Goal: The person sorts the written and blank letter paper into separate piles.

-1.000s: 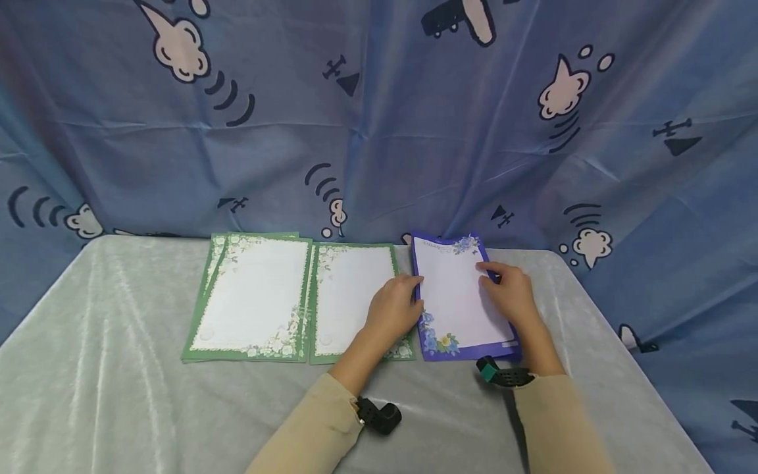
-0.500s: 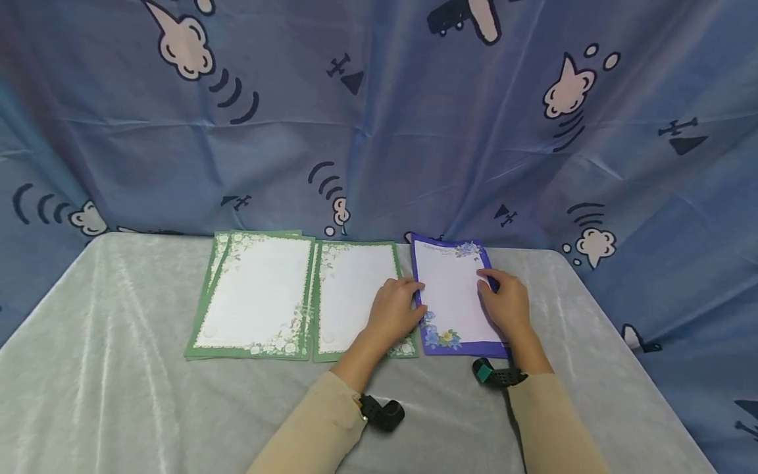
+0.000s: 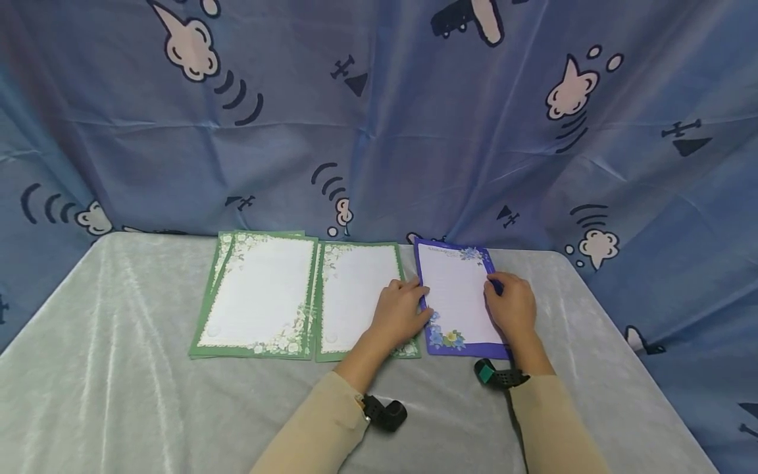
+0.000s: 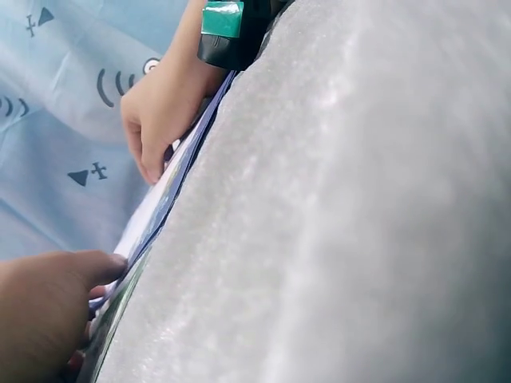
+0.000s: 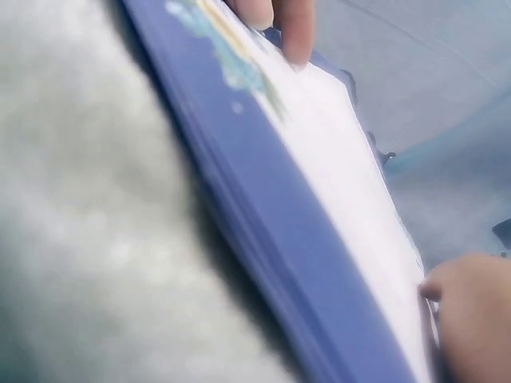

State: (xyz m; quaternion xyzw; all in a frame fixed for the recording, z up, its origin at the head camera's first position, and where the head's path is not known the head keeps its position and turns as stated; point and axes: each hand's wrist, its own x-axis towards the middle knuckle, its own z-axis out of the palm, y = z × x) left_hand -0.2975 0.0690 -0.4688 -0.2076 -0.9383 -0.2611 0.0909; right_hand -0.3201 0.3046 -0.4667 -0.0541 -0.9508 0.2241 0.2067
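Note:
A stack of purple-bordered letter paper, printed with blue and yellow flowers, lies between the two hands in the head view. My left hand pinches its left edge, the thumb on the rim in the left wrist view. On the opposite side, my right hand holds the right edge with thumb and fingers. Several layered purple edges run closely together in the right wrist view. Under the left forearm lies green-bordered floral paper, partly covered by the left hand.
More green-bordered sheets overlap in a slightly uneven pile at the left. A grey plush cloth covers the table. Behind its far edge hangs a blue patterned curtain.
The sheet that jutted out at the stack's lower right has slid in, so the purple edges now line up. My right hand has come slightly down; both hands stay at the edges.

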